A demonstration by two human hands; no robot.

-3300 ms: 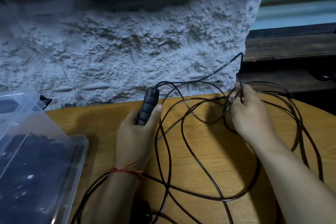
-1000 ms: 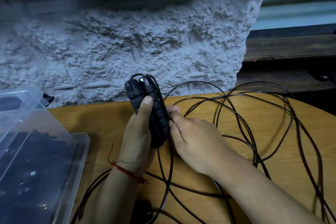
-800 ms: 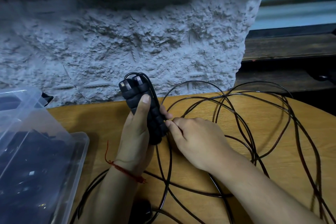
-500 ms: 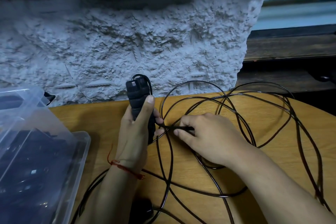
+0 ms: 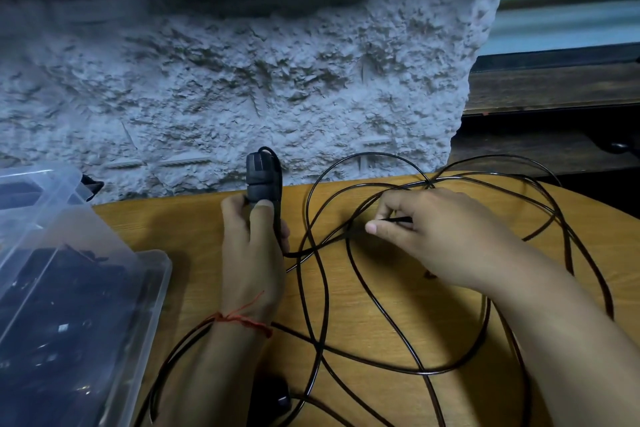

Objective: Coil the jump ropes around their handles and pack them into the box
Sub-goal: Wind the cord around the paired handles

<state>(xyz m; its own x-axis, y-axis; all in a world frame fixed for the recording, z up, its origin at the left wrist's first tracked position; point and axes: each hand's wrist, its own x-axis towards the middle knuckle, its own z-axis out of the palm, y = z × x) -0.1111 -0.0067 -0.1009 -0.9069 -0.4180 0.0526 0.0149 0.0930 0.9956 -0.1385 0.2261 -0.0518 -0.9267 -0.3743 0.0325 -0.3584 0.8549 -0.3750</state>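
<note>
Handles (image 5: pixel 259 177) upright, tops above left hand (image 5: pixel 251 260)

The box (image 5: pixel 157 288) runs off left, contents indistinct.

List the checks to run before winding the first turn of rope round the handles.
1. Handles held upright by the left hand: ok.
2. Both handles lined up side by side: cannot tell, the hand hides most of them.
3. Right hand pinches the rope: ok.
4. Loose rope free of crossings: not ok, its loops overlap on the table.
5. Clear plastic box open, beside the left arm: ok.
</note>
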